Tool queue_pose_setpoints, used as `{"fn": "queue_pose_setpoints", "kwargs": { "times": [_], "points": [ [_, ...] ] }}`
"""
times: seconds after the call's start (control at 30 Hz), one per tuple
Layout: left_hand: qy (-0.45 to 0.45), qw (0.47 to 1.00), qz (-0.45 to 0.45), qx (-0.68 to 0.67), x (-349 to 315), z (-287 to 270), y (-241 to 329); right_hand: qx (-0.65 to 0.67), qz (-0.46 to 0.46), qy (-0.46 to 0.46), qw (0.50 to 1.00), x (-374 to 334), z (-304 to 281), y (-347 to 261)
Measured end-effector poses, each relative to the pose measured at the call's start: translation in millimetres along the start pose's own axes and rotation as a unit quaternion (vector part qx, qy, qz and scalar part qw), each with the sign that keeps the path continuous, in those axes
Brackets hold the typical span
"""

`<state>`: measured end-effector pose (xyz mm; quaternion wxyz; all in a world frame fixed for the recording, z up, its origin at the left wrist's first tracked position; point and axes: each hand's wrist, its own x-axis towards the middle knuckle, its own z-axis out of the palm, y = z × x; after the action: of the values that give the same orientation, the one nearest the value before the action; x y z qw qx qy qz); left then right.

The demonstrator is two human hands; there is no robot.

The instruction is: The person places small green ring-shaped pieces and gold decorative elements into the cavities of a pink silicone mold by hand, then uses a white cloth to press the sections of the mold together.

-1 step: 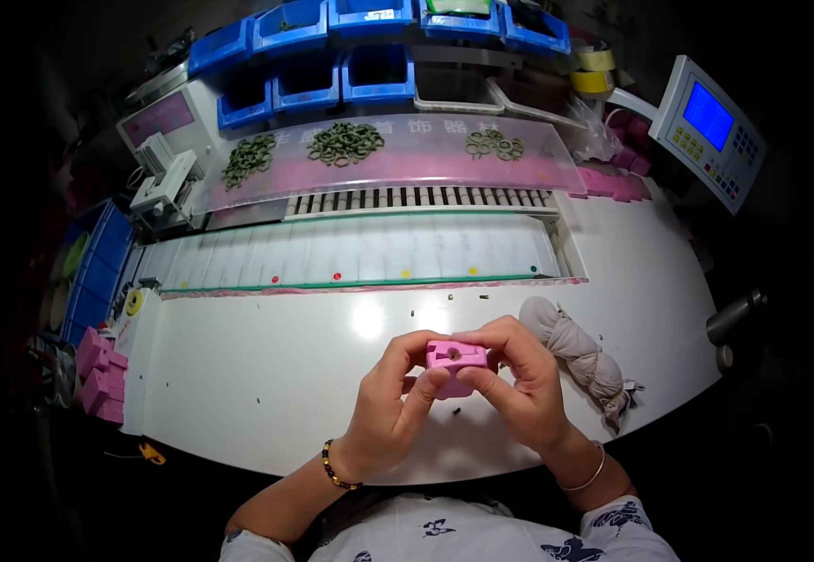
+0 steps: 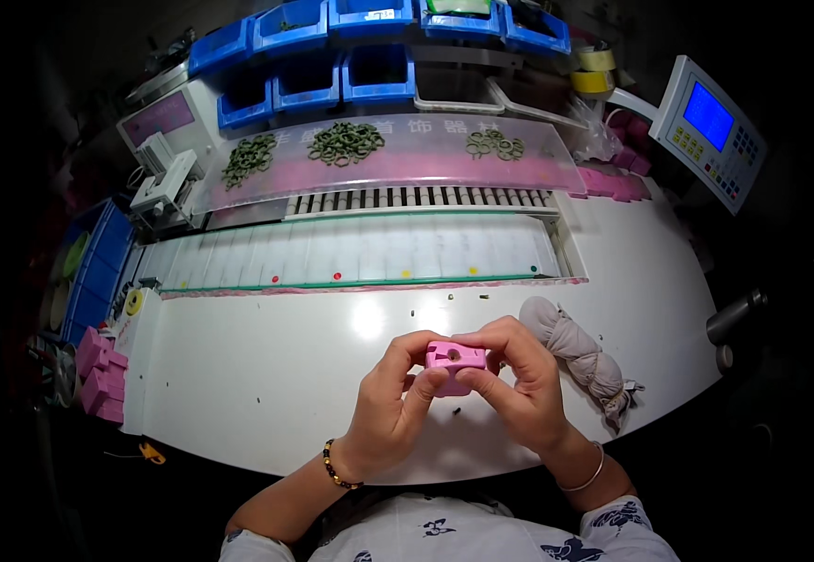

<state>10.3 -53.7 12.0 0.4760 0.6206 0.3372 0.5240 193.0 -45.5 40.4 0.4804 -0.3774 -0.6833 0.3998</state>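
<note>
A small pink block [image 2: 466,360] with a round hole and a slot in its upper face is held above the white table, close to its front edge. My left hand [image 2: 396,398] grips its left side, thumb at the front and fingers behind. From the right, my right hand [image 2: 524,389] pinches the same block between thumb and fingers. Both hands are closed on it, and the fingertips behind are partly hidden. Beneath the block lies a tiny dark piece [image 2: 456,410] on the table.
A tied grey cloth bundle [image 2: 580,356] lies right of my hands. Beyond is a glass-topped strip [image 2: 360,251], then a clear sheet [image 2: 416,169] bearing piles of green rings [image 2: 346,143]. Blue bins [image 2: 379,73] line the back. Pink blocks [image 2: 102,379] stand left; a control panel [image 2: 711,131] stands right.
The slot beside the hole in the pink block looks slightly narrower on its right. Both hands stay in the same place.
</note>
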Motion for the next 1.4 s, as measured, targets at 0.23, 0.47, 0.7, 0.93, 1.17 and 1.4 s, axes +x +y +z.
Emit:
{"fn": "queue_pose_setpoints", "kwargs": {
  "times": [0.23,0.47,0.7,0.93,1.17,1.4],
  "points": [
    [-0.050,0.988,-0.011,-0.145,6,-8,-7,-0.020,-0.068,-0.015,0.997,4,-7,5],
    [0.107,0.993,0.055,0.013,12,-5,-5,-0.037,-0.047,0.037,0.998,10,-7,14],
    [0.055,0.964,0.095,0.243,31,-16,-15,0.094,0.103,0.013,0.990,17,7,22],
    [0.247,0.851,0.065,0.458,86,-156,-87,-0.007,0.141,-0.020,0.990,18,-60,12],
    [0.220,0.755,0.041,0.617,106,-204,-99,-0.185,0.185,0.140,0.955,14,-189,63],
    [0.040,0.826,0.021,0.562,138,-74,-80,-0.438,0.269,0.279,0.811,-12,-313,162]
  ]
}}
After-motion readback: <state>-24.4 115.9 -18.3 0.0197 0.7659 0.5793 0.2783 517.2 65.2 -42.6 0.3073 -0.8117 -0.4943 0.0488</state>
